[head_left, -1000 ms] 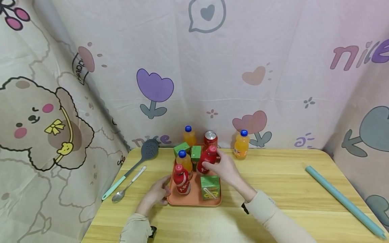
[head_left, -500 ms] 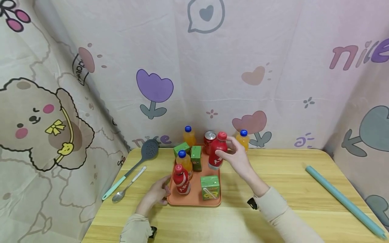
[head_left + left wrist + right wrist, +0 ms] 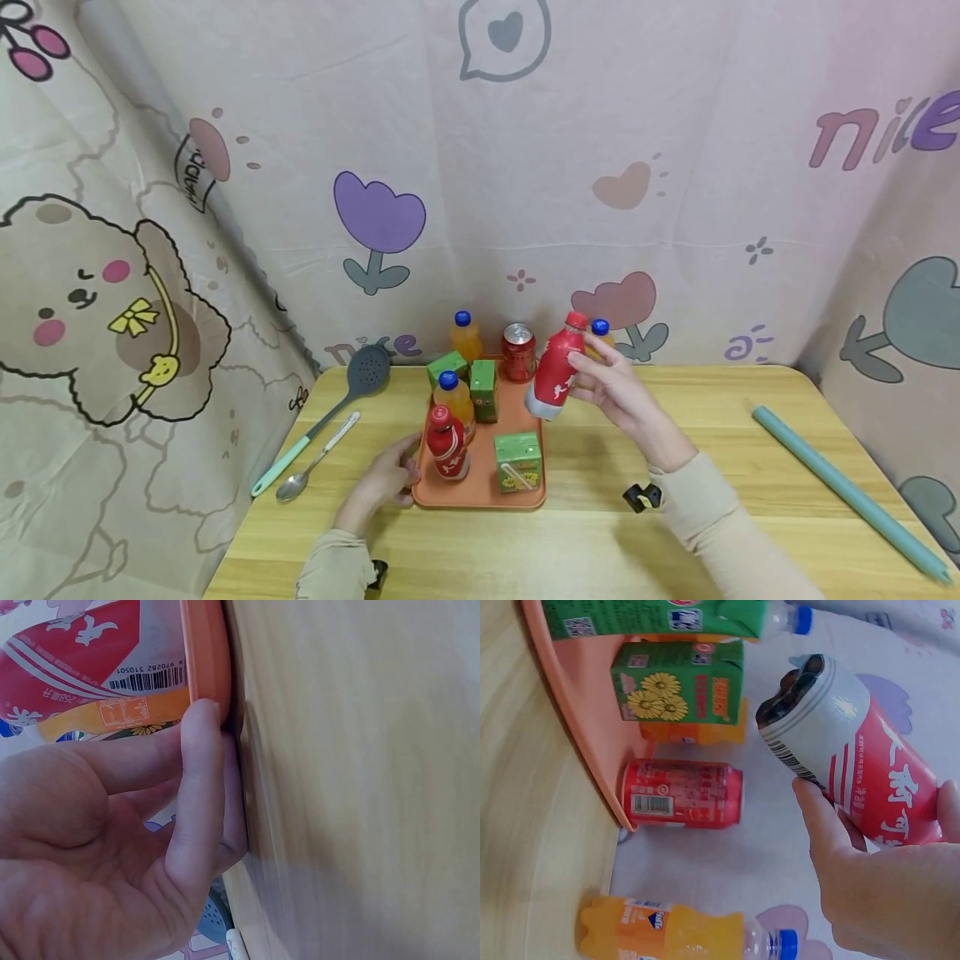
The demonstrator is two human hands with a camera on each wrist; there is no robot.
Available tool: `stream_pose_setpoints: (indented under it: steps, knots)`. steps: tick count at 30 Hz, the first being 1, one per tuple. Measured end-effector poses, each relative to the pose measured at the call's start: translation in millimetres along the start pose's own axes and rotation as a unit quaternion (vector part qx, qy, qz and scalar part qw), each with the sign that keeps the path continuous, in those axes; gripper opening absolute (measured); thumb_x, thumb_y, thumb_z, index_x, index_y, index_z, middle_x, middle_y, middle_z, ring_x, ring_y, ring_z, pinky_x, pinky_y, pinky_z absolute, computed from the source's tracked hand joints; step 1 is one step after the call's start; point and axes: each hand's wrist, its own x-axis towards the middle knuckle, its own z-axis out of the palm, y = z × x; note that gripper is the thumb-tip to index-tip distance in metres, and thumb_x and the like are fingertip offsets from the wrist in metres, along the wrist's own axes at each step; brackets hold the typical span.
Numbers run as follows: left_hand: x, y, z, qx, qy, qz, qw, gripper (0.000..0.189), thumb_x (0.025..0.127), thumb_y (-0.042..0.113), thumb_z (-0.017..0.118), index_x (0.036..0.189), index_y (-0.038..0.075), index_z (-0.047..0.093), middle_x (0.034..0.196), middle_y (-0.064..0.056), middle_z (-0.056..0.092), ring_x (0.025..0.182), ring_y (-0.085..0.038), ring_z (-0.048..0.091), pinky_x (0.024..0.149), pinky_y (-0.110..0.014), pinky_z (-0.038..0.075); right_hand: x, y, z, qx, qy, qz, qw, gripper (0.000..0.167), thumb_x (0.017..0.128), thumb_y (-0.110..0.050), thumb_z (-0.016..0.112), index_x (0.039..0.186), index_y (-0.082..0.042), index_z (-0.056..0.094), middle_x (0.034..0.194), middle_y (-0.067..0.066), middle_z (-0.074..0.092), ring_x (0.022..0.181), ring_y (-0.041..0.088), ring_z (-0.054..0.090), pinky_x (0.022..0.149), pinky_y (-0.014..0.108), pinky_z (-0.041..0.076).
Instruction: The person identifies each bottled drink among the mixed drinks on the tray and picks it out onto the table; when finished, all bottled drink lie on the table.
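Observation:
My right hand (image 3: 626,400) grips a red-labelled cola bottle (image 3: 557,372), held tilted above the right edge of an orange tray (image 3: 480,497). In the right wrist view, the cola bottle's base (image 3: 799,690) points up and left. My left hand (image 3: 386,475) holds the tray's left rim near its front corner, the fingertips (image 3: 201,720) against the wall. Standing on the tray are another red cola bottle (image 3: 448,450), an orange drink bottle (image 3: 454,402), several green drink cartons (image 3: 518,462) and a red can (image 3: 518,354).
A second orange drink bottle (image 3: 465,336) stands at the tray's back. Another (image 3: 601,333) is partly hidden behind my right hand. On the left lie a slotted turner (image 3: 367,371) and a spoon (image 3: 300,482). A teal rod (image 3: 851,493) lies at the right.
My right hand has lifted the cola bottle from the tray and carried it right, tilting it. The red can behind is now uncovered. My left hand stays on the tray's rim.

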Motion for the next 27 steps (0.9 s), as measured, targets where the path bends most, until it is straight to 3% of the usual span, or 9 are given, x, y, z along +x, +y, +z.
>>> stream_pose_setpoints:
  steps: [4,6,10,13,22,27]
  knots:
    - [0.2,0.7,0.4,-0.003,-0.002,0.003,1.0000,0.078,0.090,-0.020,0.053,0.162,0.004,0.038,0.088,-0.010,0.051,0.066,-0.019,0.051,0.048,-0.027,0.048,-2.9,-7.4,-11.7,0.040,-0.024,0.014,0.9988,0.072,0.108,-0.017,0.056,0.169,-0.012,0.017,0.116,-0.009,0.076,0.097,0.012,0.077,0.091,0.031,0.064]
    - [0.4,0.8,0.4,-0.002,-0.003,0.004,1.0000,0.077,0.090,-0.019,0.053,0.162,0.004,0.038,0.088,-0.010,0.051,0.065,-0.019,0.051,0.049,-0.027,0.048,-4.7,-10.2,-17.0,0.049,-0.029,0.018,0.9982,0.066,0.108,-0.017,0.057,0.166,-0.015,0.024,0.117,-0.009,0.076,0.100,0.012,0.077,0.093,0.032,0.063]
    - [-0.2,1.3,-0.1,0.007,0.000,-0.001,1.0000,0.076,0.092,-0.017,0.054,0.163,0.005,0.038,0.090,-0.011,0.052,0.066,-0.019,0.052,0.049,-0.028,0.050,-8.7,-14.4,-27.7,0.050,-0.031,0.026,0.9979,0.042,0.108,-0.016,0.056,0.148,-0.026,0.048,0.115,-0.009,0.076,0.099,0.011,0.075,0.092,0.031,0.060]
    - [-0.9,2.8,0.0,0.013,0.004,-0.003,0.9999,0.075,0.092,-0.017,0.054,0.163,0.005,0.038,0.091,-0.011,0.052,0.066,-0.020,0.053,0.050,-0.028,0.052,-11.6,-17.0,-36.8,0.054,-0.028,0.030,0.9977,0.030,0.108,-0.014,0.055,0.134,-0.031,0.057,0.114,-0.009,0.076,0.099,0.012,0.073,0.090,0.030,0.057]
    - [-1.6,3.9,1.9,0.014,0.013,-0.005,0.9998,0.077,0.090,-0.019,0.055,0.162,0.005,0.040,0.089,-0.009,0.052,0.067,-0.020,0.053,0.050,-0.029,0.052,-19.8,-24.5,-62.0,0.057,0.012,0.041,0.9975,0.028,0.108,-0.017,0.058,0.130,-0.034,0.054,0.115,-0.011,0.071,0.102,0.013,0.064,0.090,0.030,0.051]
    - [-0.3,2.6,2.6,0.012,0.013,-0.004,0.9998,0.077,0.090,-0.018,0.056,0.162,0.006,0.040,0.089,-0.009,0.051,0.065,-0.020,0.053,0.050,-0.028,0.052,-22.5,-25.2,-78.5,0.064,0.025,0.042,0.9968,0.028,0.107,-0.016,0.058,0.128,-0.035,0.055,0.113,-0.010,0.072,0.098,0.013,0.067,0.088,0.029,0.052]
